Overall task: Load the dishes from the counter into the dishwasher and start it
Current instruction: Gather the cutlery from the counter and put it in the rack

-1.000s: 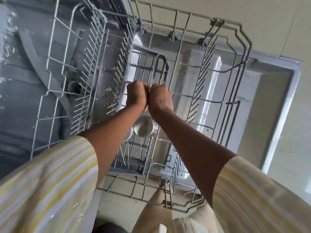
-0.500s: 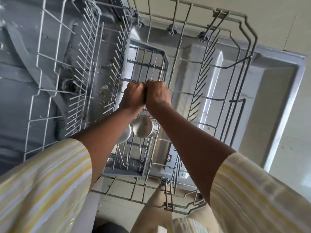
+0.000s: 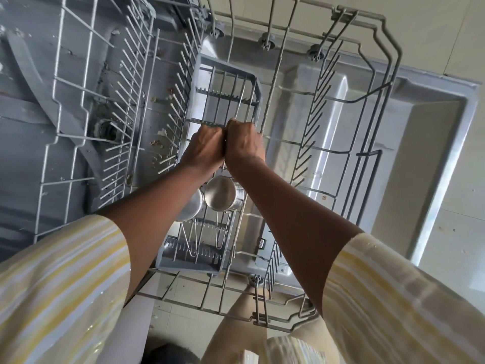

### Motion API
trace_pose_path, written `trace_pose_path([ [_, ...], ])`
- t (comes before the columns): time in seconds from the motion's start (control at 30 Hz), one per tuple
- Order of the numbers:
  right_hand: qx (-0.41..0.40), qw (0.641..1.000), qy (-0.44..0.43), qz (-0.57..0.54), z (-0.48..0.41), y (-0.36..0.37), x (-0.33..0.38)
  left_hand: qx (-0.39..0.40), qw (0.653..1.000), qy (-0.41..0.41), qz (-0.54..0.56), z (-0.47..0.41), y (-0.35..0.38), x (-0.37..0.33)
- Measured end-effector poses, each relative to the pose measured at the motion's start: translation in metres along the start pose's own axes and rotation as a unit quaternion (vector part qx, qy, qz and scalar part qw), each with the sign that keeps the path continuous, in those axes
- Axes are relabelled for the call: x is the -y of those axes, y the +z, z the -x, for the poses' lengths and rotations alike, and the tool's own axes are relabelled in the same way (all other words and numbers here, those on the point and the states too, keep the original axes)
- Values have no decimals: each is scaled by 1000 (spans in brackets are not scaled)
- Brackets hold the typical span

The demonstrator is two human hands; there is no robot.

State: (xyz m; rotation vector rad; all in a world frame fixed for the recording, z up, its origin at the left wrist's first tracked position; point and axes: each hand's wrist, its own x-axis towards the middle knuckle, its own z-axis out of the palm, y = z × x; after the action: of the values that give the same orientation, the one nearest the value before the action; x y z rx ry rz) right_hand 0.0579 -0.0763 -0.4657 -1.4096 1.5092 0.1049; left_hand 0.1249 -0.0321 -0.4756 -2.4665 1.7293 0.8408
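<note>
I look straight down on the dishwasher's lower wire rack (image 3: 368, 153), pulled out over the open door (image 3: 433, 122). A grey cutlery basket (image 3: 202, 74) stands in the rack's middle. My left hand (image 3: 206, 149) and my right hand (image 3: 245, 144) are pressed side by side over the basket's middle divider, fingers curled down and gripping it. What lies under the fingers is hidden. Just below my wrists a steel cup (image 3: 220, 193) lies in the basket, and a second steel vessel (image 3: 191, 206) lies partly under my left forearm.
On the left is the dishwasher tub with its grey spray arm (image 3: 34, 82) and food crumbs (image 3: 157, 143) on its floor. Rows of rack tines (image 3: 131, 88) stand left of the basket. Pale floor tiles (image 3: 459, 232) lie to the right, and my legs are below the rack's near edge.
Both hands stay clenched together on the basket. The view has drifted slightly, so the rack and hands sit a little further up and left in the picture.
</note>
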Motion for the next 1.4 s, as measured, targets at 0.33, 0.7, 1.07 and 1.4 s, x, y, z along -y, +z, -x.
trace_pose_path([
  [0.33, -38, 978, -159, 129, 25, -10, -15, 9, 996, -77, 53, -2, -1, -7],
  [0.7, 5, 928, -296, 225, 112, -37, -59, -84, 975, -202, 35, 102, 4, -26],
  [1.07, 8, 819, -401, 410, 234, -87, -64, -153, 943, -257, 144, 259, 6, -122],
  [1.4, 74, 676, -550, 485, 398, -102, -33, -183, 931, -312, 55, 420, -82, -180],
])
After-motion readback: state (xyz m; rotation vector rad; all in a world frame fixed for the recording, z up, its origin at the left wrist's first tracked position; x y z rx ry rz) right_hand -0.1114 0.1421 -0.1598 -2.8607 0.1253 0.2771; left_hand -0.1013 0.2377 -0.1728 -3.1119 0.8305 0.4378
